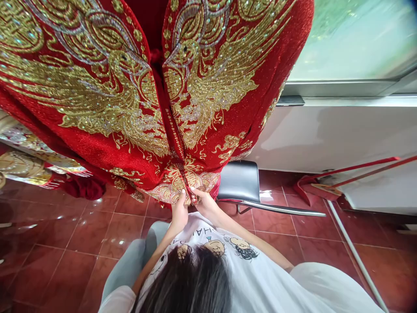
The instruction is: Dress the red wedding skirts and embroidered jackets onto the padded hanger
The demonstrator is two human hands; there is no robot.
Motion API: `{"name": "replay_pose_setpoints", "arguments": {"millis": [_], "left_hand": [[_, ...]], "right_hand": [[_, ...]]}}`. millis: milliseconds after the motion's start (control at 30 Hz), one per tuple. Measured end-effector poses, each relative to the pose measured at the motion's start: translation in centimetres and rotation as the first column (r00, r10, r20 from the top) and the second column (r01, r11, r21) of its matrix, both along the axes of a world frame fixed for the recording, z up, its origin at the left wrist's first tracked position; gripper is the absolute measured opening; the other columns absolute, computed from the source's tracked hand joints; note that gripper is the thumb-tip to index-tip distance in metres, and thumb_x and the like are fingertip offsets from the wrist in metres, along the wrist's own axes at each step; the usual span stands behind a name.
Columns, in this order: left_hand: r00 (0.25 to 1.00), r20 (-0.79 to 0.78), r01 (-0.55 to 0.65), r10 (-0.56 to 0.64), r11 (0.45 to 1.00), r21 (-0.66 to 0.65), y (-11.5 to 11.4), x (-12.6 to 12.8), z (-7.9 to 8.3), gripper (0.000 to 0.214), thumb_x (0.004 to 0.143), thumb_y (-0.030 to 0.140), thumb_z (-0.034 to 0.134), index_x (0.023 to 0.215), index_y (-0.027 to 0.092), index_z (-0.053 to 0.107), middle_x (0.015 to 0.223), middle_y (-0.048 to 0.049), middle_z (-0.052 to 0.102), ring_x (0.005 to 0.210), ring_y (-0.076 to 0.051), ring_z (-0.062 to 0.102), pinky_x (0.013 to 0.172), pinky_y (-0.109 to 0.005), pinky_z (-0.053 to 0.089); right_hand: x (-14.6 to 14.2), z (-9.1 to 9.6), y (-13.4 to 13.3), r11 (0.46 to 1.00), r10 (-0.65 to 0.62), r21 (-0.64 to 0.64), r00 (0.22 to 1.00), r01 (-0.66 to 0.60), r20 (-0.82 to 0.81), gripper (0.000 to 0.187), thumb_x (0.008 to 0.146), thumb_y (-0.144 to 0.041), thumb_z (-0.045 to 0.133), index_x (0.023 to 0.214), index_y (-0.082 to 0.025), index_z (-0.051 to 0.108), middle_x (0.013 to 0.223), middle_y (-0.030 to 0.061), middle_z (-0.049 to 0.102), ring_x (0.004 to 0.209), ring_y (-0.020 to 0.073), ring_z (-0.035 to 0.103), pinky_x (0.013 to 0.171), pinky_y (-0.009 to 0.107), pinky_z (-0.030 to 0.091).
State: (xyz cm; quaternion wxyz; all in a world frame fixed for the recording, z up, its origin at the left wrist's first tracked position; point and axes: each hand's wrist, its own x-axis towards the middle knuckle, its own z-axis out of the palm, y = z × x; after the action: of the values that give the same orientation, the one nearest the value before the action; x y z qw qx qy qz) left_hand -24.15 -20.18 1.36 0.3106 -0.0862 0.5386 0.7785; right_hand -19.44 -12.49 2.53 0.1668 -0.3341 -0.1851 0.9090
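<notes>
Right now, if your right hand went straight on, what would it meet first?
Probably the red jacket: the right hand points at its embroidered lower front edge and seems to touch it.

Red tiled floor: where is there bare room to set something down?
Bare tiles show left, between the dark red cloth and the grey trouser leg, and right, between the black chair, pale pole and right arm. Crowded: by the wall, with red long-handled tools, and at the red jacket's hem, pinched by left hand and right hand.
</notes>
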Motion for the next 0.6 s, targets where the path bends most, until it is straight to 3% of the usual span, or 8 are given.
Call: {"name": "replay_pose_setpoints", "arguments": {"millis": [133, 300, 600], "left_hand": [[0.992, -0.099, -0.074, 0.078, 0.996, 0.038, 0.4, 0.1, -0.4, 0.035, 0.074, 0.032, 0.077, 0.105, 0.023, 0.065, 0.112, -0.0029, 0.070, 0.118, -0.020, 0.059, 0.105, -0.033, 0.045], [0.967, -0.233, -0.110, 0.106, 0.994, -0.005, 0.5, 0.1, -0.3, 0.035, 0.075, 0.028, 0.076, 0.108, 0.024, 0.065, 0.122, -0.0030, 0.066, 0.119, -0.020, 0.059, 0.106, -0.032, 0.045], [0.972, -0.204, -0.130, 0.115, 0.989, -0.063, 0.5, 0.5, -0.6, 0.033, 0.072, 0.020, 0.077, 0.103, 0.020, 0.065, 0.118, -0.0061, 0.068, 0.115, -0.022, 0.061, 0.103, -0.034, 0.046]], "right_hand": [[0.0, -0.4, 0.0, 1.000, 0.003, -0.001, 1.000, -0.003, 0.013, 0.025, 0.056, -0.021, 0.081, 0.078, -0.018, 0.069, 0.077, 0.0003, 0.071, 0.067, 0.0134, 0.060, 0.061, 0.025, 0.048], [0.0, -0.6, -0.1, 1.000, 0.001, -0.008, 1.000, -0.001, 0.016, 0.022, 0.058, -0.021, 0.080, 0.075, -0.018, 0.067, 0.077, 0.0007, 0.071, 0.068, 0.0138, 0.061, 0.060, 0.025, 0.047], [-0.6, -1.6, 0.3, 0.999, 0.048, -0.012, 0.994, -0.047, 0.096, 0.014, 0.062, -0.019, 0.076, 0.067, -0.018, 0.063, 0.071, 0.0003, 0.068, 0.061, 0.0106, 0.057, 0.054, 0.022, 0.045]]}}
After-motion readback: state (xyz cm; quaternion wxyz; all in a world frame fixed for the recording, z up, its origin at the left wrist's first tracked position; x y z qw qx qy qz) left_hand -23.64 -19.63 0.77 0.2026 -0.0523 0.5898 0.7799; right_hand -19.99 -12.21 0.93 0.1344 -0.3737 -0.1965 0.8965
